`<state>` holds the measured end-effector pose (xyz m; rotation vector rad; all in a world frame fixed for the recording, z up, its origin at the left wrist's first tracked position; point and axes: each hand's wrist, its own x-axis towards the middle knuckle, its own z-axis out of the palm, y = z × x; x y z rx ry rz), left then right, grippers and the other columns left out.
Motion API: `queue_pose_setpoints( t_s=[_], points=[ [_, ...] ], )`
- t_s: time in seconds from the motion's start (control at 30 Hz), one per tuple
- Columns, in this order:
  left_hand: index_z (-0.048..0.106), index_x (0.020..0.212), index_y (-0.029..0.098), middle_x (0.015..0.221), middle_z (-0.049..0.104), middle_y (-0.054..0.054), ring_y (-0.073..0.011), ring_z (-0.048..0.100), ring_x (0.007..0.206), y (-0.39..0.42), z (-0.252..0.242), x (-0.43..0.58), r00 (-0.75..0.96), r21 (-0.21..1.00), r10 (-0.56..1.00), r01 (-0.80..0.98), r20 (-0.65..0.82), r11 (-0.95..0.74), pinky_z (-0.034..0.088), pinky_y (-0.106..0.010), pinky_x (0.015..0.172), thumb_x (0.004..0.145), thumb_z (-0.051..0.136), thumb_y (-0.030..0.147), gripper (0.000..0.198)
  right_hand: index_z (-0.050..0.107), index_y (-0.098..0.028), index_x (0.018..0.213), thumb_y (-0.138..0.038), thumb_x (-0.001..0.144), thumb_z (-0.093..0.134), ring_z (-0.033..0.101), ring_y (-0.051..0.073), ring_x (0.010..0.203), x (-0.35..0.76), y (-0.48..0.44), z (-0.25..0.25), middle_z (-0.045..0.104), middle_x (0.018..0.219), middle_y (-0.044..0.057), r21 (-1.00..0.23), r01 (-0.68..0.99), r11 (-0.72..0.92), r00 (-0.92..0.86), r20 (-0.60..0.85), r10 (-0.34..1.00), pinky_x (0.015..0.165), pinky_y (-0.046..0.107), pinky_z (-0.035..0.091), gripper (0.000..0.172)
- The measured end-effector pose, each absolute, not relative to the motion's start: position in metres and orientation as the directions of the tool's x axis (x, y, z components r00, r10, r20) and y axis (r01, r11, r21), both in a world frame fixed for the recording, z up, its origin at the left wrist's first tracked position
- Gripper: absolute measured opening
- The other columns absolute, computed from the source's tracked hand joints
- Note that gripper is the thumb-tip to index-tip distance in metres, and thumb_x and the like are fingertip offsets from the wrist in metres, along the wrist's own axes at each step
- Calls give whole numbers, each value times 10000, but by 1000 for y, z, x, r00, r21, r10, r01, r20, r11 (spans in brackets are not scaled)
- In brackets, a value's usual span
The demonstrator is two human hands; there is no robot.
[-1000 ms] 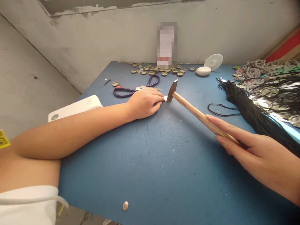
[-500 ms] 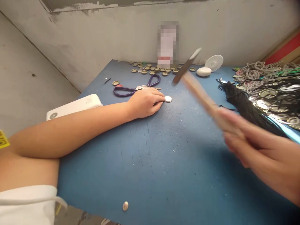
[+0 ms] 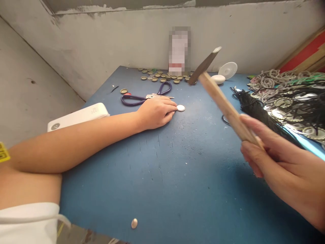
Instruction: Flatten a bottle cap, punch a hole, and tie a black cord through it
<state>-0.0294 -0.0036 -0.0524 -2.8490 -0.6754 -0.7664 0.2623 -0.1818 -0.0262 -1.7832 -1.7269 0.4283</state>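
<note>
On the blue table point(image 3: 162, 189) a silvery bottle cap point(image 3: 181, 108) lies flat. My left hand point(image 3: 158, 113) rests on the tabletop, its fingertips closed on the cap's left edge. My right hand point(image 3: 276, 162) is wrapped round the wooden handle of a hammer point(image 3: 223, 106). The hammer is raised above the table, with its dark metal head up and to the right of the cap. Just behind my left hand lie scissors point(image 3: 133, 100) with purple handles, their blades partly hidden by the fingers.
Several bottle caps point(image 3: 162, 80) lie at the back, before a blurred upright object point(image 3: 179, 51). A white power bank point(image 3: 78, 117) sits beside my left forearm. Cords and metal discs point(image 3: 286, 101) are heaped at right. A small round piece point(image 3: 134, 223) lies near the front edge.
The hammer is still raised, its head slightly higher and less blurred than before. My left hand stays at the bottle cap. The whole view has shifted slightly.
</note>
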Motion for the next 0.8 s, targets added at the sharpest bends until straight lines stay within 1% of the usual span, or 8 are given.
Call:
queue_pose_setpoints(
  t_s=[0.03,0.07,0.13,0.23,0.37,0.53,0.7,0.8],
  points=[
    [796,1056,176,1107,801,-85,-240,745,1054,-3,-53,-29,771,2,392,452,503,-892,609,-406,966,963,530,168,282,482,-408,1552,-467,946,559,749,244,637,263,-183,-27,736,728,-35,-643,765,37,135,216,967,555,385,646,614],
    [797,1040,177,1099,802,-83,-237,747,1043,-3,-53,-29,769,-6,393,458,505,-889,611,-400,956,961,530,169,279,480,-421,1550,-454,945,562,761,243,669,263,-182,-28,762,784,-32,-648,760,41,149,236,960,561,380,647,611],
    [797,1020,179,1078,804,-78,-232,749,1034,-3,-54,-29,766,-18,399,471,505,-882,609,-390,957,956,535,170,269,573,-400,1487,-463,922,558,802,279,915,264,-178,-29,823,1048,-5,-609,790,69,76,210,975,738,414,685,569],
    [788,1041,177,1089,799,-83,-233,744,1060,-5,-53,-30,759,-12,426,495,493,-869,600,-388,980,948,546,170,260,689,-344,1383,-505,879,515,725,319,1183,264,-170,-28,746,1316,-13,-525,844,108,-69,93,993,941,462,641,557],
    [767,1142,158,1159,781,-112,-249,734,1106,-6,-51,-30,759,-17,433,504,487,-864,602,-391,983,950,560,186,284,669,-301,1411,-521,882,456,686,290,1233,263,-166,-24,693,1358,-32,-524,847,87,-68,56,996,1019,461,573,612],
    [774,1173,192,1211,781,-61,-243,724,1166,-4,-53,-30,787,3,409,460,462,-888,560,-417,1098,954,562,183,304,623,-271,1457,-532,888,442,627,288,1310,259,-166,-22,642,1419,-29,-521,851,70,-69,21,997,1090,484,501,652],
    [784,1158,192,1188,789,-60,-240,735,1149,-3,-53,-31,777,21,407,453,480,-891,574,-415,1089,953,553,175,309,650,-256,1431,-529,881,478,670,305,1264,257,-171,-18,699,1375,-1,-577,816,37,-9,52,999,1094,472,525,638],
    [785,1153,201,1177,793,-53,-225,742,1129,-4,-52,-31,770,40,403,444,495,-895,569,-398,1097,955,550,165,310,578,-284,1497,-494,905,517,734,292,1169,261,-173,-17,715,1374,5,-591,807,14,64,111,992,1060,449,570,631]
  ],
)
